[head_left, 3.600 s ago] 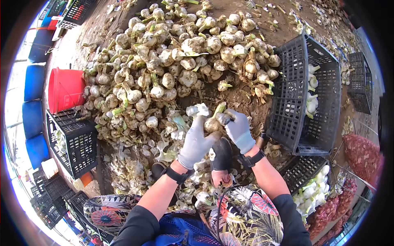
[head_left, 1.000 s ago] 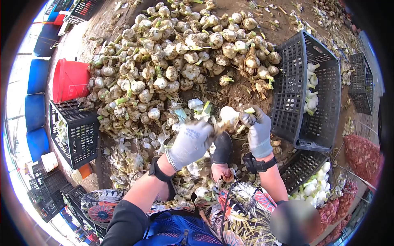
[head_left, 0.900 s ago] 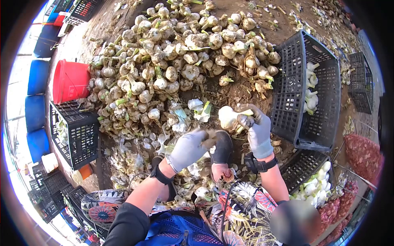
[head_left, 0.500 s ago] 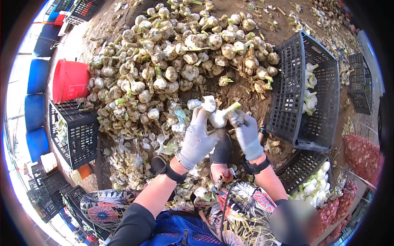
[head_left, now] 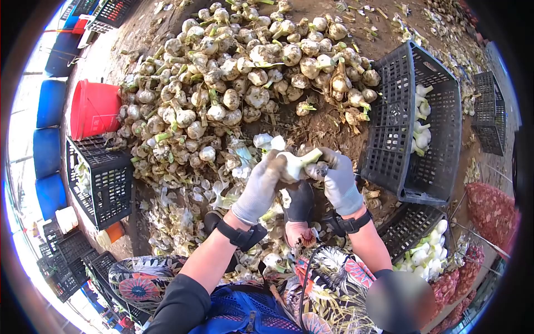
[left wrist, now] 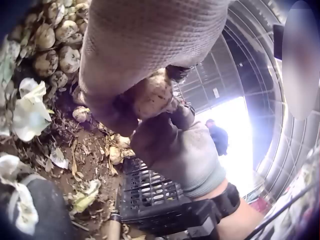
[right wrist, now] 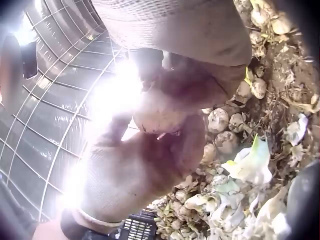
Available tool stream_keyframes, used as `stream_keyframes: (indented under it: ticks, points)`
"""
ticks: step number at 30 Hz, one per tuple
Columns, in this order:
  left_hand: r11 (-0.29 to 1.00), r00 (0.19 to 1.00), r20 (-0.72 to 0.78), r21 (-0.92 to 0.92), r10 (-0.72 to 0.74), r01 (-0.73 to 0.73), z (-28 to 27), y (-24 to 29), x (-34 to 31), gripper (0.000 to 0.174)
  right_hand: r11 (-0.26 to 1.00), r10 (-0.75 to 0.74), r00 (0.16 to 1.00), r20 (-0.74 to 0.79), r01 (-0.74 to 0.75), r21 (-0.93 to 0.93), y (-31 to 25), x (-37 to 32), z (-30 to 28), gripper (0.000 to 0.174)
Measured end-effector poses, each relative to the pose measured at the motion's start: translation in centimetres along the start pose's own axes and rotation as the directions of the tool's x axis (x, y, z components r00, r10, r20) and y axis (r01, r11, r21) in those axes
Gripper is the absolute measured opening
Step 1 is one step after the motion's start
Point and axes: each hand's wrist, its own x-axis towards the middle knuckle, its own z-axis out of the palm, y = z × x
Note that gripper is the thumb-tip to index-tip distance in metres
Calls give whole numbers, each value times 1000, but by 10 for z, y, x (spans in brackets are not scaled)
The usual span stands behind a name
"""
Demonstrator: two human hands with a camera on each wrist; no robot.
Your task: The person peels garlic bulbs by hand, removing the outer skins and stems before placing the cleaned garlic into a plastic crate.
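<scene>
In the head view, both hands wear dirty grey-white work gloves and meet over the floor in front of the lap. Between them is a garlic bulb (head_left: 290, 167), mostly white, its short pale-green stem slanting up to the right. My left hand (head_left: 260, 186) curls its fingers around the bulb's left side. At the stem end, my right hand (head_left: 340, 186) pinches the garlic between thumb and fingers. Both wrist views show the soil-marked bulb (left wrist: 152, 95) enclosed by gloved fingers, with much of it hidden. Just behind the left fingers lie white peeled skins (head_left: 270, 142).
A large heap of unpeeled garlic (head_left: 233, 83) spreads ahead. At right stands a black crate (head_left: 392, 122) with white bulbs inside; another crate (head_left: 409, 228) sits below it. A red bucket (head_left: 95, 110) and black crate (head_left: 100, 183) stand left. Peelings (head_left: 178, 222) cover the floor near the shoes.
The bulb has gone from soiled to mostly white. The left hand pulled away with brown skin, returned near the bulb, and now grips its left side; the right hand kept its hold throughout.
</scene>
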Motion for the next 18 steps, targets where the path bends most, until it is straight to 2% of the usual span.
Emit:
stream_keyframes:
  ticks: [1, 2, 3, 4, 5, 6, 7, 8, 9, 10, 11, 12, 13, 15, 16, 17, 18]
  points:
    - [1000, 1000, -1, -1, -1, 1, 1, 6, -3, 47, 992, 9, 999, 31, -5, -129, 0, -1, -2, 20]
    - [991, 996, 27, -103, -84, 87, 4, 14, -7, 46, 992, 12, 999, 32, -7, -129, 1, -1, -2, 20]
    - [964, 984, 64, -201, -165, 174, 6, 18, -9, 46, 964, -116, 992, 51, 125, -233, 4, 0, -2, 24]
    - [964, 984, 63, -201, -166, 175, 3, 14, -8, 46, 908, -241, 967, 83, 255, -331, 5, 1, -2, 29]
    - [960, 970, 107, -154, -221, 235, -4, 5, -5, 44, 825, -357, 925, 129, 377, -421, 6, 2, -2, 35]
    - [950, 950, 147, -105, -277, 293, -10, -4, -2, 43, 758, -451, 879, 154, 469, -453, 4, 3, 2, 42]
    - [936, 925, 184, -53, -334, 349, -8, -2, -2, 42, 759, -450, 880, 154, 468, -453, 5, 4, 3, 42]
    - [889, 915, 251, -258, -316, 378, 0, 6, -6, 45, 780, -467, 873, 138, 480, -402, 6, 6, 3, 43]
    - [890, 915, 254, -257, -315, 378, 2, 3, -5, 45, 795, -484, 867, 121, 493, -352, 6, 7, 3, 45]
    - [920, 941, 215, -241, -261, 310, 3, -1, -4, 47, 900, -305, 951, 51, 305, -312, 4, 6, 0, 46]
    - [945, 964, 174, -222, -203, 239, 1, -5, -2, 49, 898, -307, 950, 57, 309, -314, 4, 2, -3, 46]
    - [847, 902, 379, -392, -207, 359, -9, -3, -1, 49, 989, -135, 988, 69, 138, -49, 4, -3, -7, 46]
    - [847, 902, 379, -393, -206, 358, -7, -3, -2, 49, 975, 35, 992, 125, -61, 213, 5, -6, -9, 47]
    - [855, 951, 207, -424, -229, 298, 2, -3, -4, 48, 984, 20, 993, 120, -42, 176, 7, -5, -5, 48]
    - [939, 982, 58, -285, -182, 191, 11, -3, -4, 43, 990, 4, 993, 119, -20, 141, 9, -4, -1, 50]
    - [939, 981, 58, -285, -183, 192, 10, -6, -1, 43, 994, -16, 993, 120, 3, 108, 9, -3, 1, 53]
    - [922, 980, 59, -332, -189, 198, 5, -11, 3, 40, 996, -93, 985, 145, 90, 27, 13, 1, -2, 52]
